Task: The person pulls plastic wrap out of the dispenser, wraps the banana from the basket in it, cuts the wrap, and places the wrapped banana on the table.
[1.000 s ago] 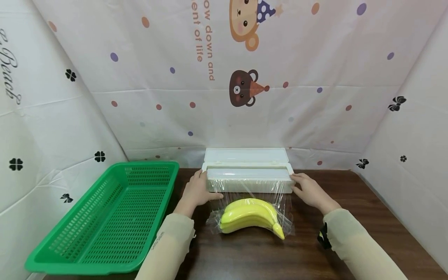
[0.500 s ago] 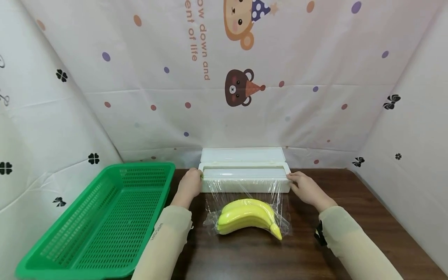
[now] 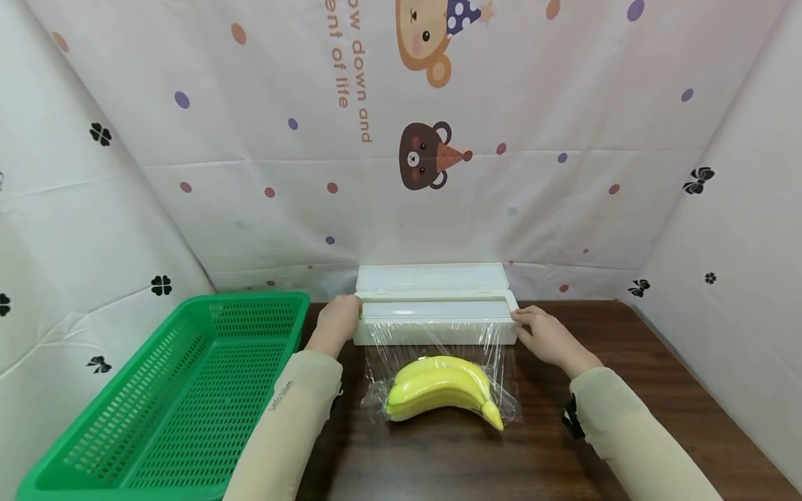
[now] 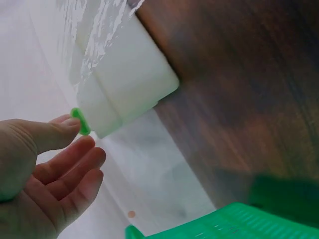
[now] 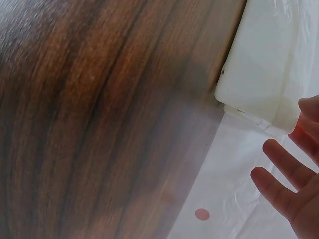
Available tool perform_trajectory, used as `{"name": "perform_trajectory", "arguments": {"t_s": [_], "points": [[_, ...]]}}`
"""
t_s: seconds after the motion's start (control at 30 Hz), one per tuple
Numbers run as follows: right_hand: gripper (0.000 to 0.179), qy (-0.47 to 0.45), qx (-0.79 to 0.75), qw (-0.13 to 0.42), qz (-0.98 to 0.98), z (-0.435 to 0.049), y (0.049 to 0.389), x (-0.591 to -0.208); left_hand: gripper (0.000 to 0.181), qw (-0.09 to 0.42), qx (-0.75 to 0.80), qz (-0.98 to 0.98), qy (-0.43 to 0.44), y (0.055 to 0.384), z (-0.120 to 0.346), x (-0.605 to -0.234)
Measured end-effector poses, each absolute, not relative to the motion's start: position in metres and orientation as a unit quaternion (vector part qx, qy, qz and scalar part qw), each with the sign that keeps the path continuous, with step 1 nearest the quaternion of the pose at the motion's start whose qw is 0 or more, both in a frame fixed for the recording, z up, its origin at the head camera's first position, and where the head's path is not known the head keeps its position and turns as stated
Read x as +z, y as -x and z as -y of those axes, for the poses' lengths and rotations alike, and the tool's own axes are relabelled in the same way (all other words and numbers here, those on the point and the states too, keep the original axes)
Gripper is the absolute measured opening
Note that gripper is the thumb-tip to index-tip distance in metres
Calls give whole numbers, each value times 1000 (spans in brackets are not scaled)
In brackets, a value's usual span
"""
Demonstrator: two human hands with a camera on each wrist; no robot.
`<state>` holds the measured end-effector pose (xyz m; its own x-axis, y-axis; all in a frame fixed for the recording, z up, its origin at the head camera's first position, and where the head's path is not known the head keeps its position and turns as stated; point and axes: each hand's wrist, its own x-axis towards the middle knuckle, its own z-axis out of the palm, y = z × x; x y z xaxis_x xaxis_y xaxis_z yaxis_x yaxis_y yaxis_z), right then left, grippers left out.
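A white cling film dispenser lies across the far part of the table, its lid raised. Clear cling film stretches from it toward me over a yellow bunch of bananas. At the dispenser's left end, my left hand pinches a small green slider between thumb and forefinger; the other fingers are loosely bent. My right hand holds the dispenser's right top corner with thumb and forefinger, the remaining fingers spread off it. The right wrist view cuts off part of that hand.
A green plastic basket stands on the left, close beside my left forearm. Dark wooden table surrounds the bananas. A white patterned cloth hangs right behind the dispenser, with more cloth along both sides.
My left hand has drawn its thumb back from the dispenser's front and now pinches the green slider at the left corner. The right hand stays at its corner. The head view has turned slightly right.
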<state>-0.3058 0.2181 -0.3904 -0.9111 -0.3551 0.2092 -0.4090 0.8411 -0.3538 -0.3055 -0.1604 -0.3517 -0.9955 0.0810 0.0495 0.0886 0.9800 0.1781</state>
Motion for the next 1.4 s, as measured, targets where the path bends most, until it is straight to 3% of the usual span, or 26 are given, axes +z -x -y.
{"name": "perform_trajectory", "arguments": {"t_s": [0.4,0.77,1.4], "points": [[43,-197,195,51,959,-220,305,-387,16,16,-47,996,79,306,161,-344],[44,-190,199,34,961,-219,303,-390,27,-10,-88,993,81,308,166,-343],[44,-183,197,24,963,-217,304,-386,28,-41,-123,988,82,315,169,-345]]}}
